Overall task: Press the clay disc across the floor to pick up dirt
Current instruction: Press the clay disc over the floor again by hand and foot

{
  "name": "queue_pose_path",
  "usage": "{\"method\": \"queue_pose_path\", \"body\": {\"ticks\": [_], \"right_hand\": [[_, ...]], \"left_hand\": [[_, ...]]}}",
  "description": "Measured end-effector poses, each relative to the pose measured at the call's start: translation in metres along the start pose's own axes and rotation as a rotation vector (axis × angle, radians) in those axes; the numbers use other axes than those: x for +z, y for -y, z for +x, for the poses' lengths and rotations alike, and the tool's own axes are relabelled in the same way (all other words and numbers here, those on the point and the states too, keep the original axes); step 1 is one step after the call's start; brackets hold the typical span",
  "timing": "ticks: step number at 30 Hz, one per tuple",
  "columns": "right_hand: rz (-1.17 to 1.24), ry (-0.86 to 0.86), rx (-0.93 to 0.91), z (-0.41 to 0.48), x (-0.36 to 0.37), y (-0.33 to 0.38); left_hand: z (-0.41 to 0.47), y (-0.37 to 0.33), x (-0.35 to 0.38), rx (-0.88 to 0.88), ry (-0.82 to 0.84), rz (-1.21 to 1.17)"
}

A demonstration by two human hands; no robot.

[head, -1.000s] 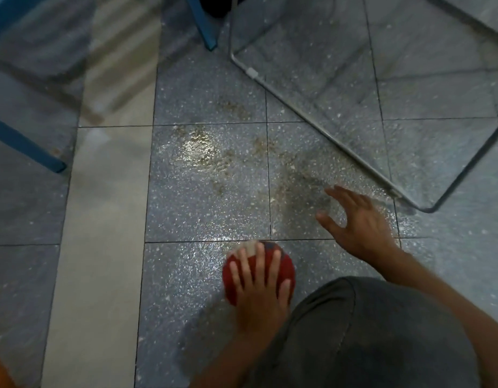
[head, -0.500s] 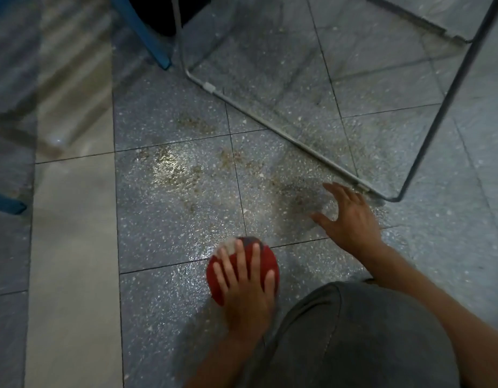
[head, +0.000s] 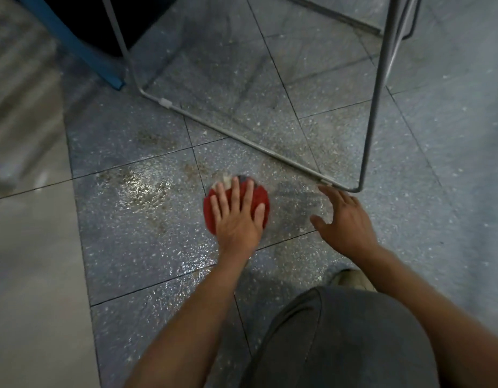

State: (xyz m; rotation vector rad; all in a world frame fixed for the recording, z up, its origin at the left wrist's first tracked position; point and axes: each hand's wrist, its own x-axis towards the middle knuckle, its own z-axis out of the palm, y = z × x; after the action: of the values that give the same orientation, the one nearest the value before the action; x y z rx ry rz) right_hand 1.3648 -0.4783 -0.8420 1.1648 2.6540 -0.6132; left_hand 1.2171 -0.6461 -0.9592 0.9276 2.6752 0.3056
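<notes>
A flat red clay disc (head: 208, 211) with a pale and dark patch at its far edge lies on the speckled grey tile floor (head: 147, 247). My left hand (head: 236, 217) presses flat on top of it, fingers spread and pointing away from me. My right hand (head: 344, 219) rests open on the floor just right of the disc, fingers apart, holding nothing. Brownish dirt (head: 136, 186) lies scattered left of the disc and beyond it. A little more dirt (head: 155, 140) sits farther back.
A thin metal chair frame (head: 242, 141) runs along the floor just past the disc, with an upright leg (head: 373, 107) at the right. A blue furniture leg (head: 83, 51) stands at the back left. My bent knee in grey cloth (head: 348, 340) fills the bottom right.
My left hand has slid the disc forward over a tile joint, closer to the metal frame and into the dirt. My right hand has stayed on the floor beside it.
</notes>
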Motion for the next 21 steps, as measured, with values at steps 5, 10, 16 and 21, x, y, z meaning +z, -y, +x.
{"method": "queue_pose_path", "body": {"ticks": [5, 10, 16, 21], "right_hand": [[0.044, 0.002, 0.039, -0.002, 0.003, 0.006], [0.059, -0.054, -0.019, -0.007, 0.002, 0.015], [0.025, -0.046, -0.010, -0.009, 0.002, 0.012], [0.011, -0.011, -0.070, -0.002, 0.006, 0.027]], "left_hand": [[-0.111, -0.029, 0.030, 0.054, 0.033, -0.071], [-0.036, -0.076, 0.033, 0.509, 0.140, -0.002], [0.039, -0.055, 0.002, 0.323, 0.166, 0.110], [-0.049, -0.024, 0.014, 0.326, 0.107, 0.011]]}}
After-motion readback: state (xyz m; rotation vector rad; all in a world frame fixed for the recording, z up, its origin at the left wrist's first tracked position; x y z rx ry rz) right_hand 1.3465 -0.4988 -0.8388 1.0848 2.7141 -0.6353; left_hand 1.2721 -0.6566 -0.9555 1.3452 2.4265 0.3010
